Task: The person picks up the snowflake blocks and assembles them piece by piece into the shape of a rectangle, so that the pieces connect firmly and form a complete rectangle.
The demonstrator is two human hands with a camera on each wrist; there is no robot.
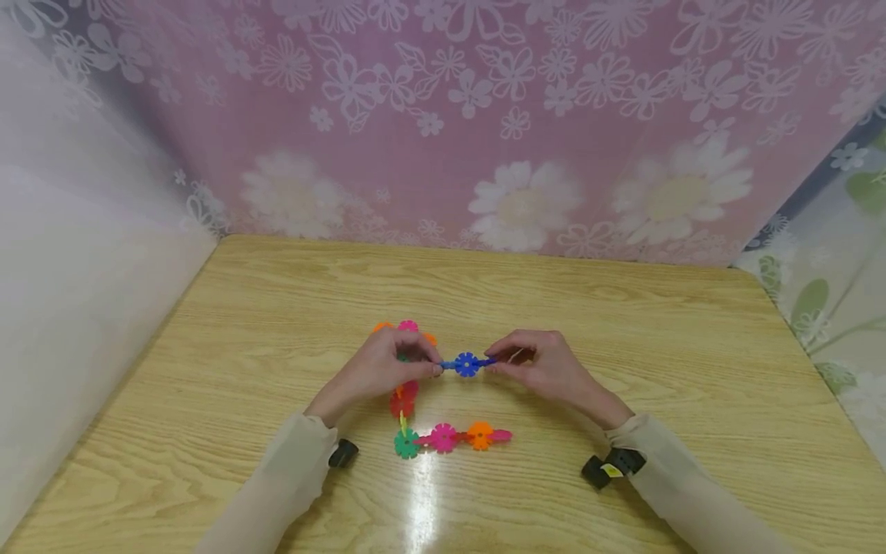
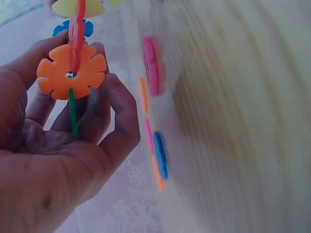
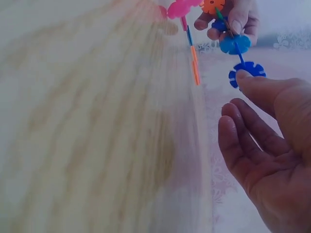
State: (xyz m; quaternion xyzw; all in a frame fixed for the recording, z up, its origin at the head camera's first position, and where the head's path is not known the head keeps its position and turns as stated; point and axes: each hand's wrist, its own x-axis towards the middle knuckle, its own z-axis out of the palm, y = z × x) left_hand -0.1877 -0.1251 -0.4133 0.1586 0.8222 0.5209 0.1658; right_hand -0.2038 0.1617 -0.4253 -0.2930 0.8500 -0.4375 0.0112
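Note:
In the head view my left hand [image 1: 374,369] pinches one end of a short blue run of slotted plastic flower discs. The run's middle disc [image 1: 467,365] faces up between the hands. My right hand [image 1: 554,371] pinches the dark blue disc [image 3: 256,69] at the other end, thumb on its face. A light blue disc [image 3: 235,44] sits between the hands in the right wrist view. Close by the left palm, an orange disc [image 2: 53,73] joins a green disc [image 2: 73,116] seen edge-on and a red one [image 2: 76,39]. The left hand covers part of the colourful chain.
On the wooden table [image 1: 623,323] the chain bends below the left hand, through a red disc [image 1: 403,402] and a green disc [image 1: 406,444], then right past a pink disc [image 1: 444,437] and an orange disc [image 1: 481,435]. Flowered cloth [image 1: 415,154] hangs behind the table.

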